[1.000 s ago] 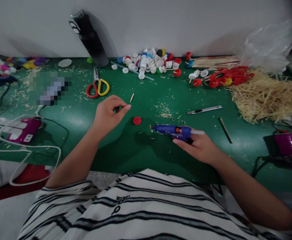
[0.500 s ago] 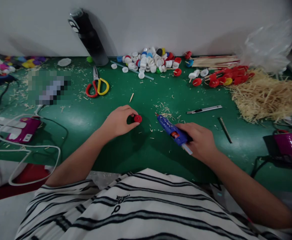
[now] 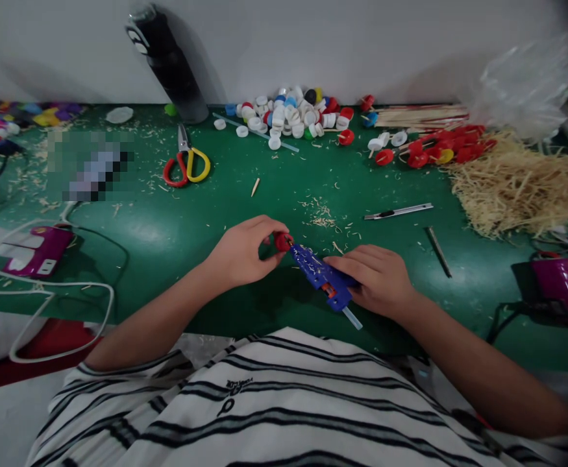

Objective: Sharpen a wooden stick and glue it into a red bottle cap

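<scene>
My left hand point(image 3: 245, 250) is closed around a small red bottle cap point(image 3: 282, 242), lifted just off the green table point(image 3: 176, 220). My right hand point(image 3: 378, 279) grips a blue hot glue gun point(image 3: 320, 275) with a clear glue stick poking out of its rear end. The gun's nozzle points up and left and touches the red cap. Both hands meet near the middle of the table, close to my striped shirt.
Red-and-yellow scissors point(image 3: 186, 165) lie behind my left hand. A pile of bottle caps point(image 3: 291, 117) and a black bottle point(image 3: 167, 61) stand at the back. A utility knife point(image 3: 398, 211), wood shavings point(image 3: 517, 185), capped sticks point(image 3: 434, 152) and purple power strips point(image 3: 33, 250) surround the area.
My left hand dropped from a raised pinch to the red cap and picked it up. My right hand swung the glue gun round and brought its nozzle to the cap.
</scene>
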A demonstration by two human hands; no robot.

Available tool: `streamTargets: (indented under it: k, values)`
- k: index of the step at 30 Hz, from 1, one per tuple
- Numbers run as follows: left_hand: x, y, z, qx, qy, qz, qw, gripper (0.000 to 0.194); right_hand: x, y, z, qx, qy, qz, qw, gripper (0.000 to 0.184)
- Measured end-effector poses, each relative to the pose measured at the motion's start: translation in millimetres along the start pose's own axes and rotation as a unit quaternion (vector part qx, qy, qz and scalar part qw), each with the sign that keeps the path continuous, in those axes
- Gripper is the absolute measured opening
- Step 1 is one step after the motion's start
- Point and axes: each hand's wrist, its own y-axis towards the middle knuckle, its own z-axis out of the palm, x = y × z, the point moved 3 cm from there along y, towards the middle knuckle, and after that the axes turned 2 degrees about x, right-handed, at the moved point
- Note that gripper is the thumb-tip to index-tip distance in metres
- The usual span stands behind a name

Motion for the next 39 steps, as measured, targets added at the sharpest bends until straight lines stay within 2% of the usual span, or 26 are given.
streamTargets:
  k: [6,11,27,39]
  values:
    - [2,-1,-1.3,-0.003,0.003,0.005,1.000,0.030,0,0,-1,0.011,-0.009,-0.004,1.000,0.027]
    - [1,0,-2.6,-0.011,0.006,0.004,1.000,0.028,2,2,-5,-0.008,-0.010,-0.026,1.000,0.028]
    - [3,-2,-5.1,-0.029,0.018,0.009,0.999,0.028,2,4,-13,-0.015,-0.020,-0.033,0.999,0.032]
    - [1,-3,-5.2,-0.035,0.012,0.024,0.999,0.027,1,3,-12,-0.007,-0.009,-0.038,0.999,0.032]
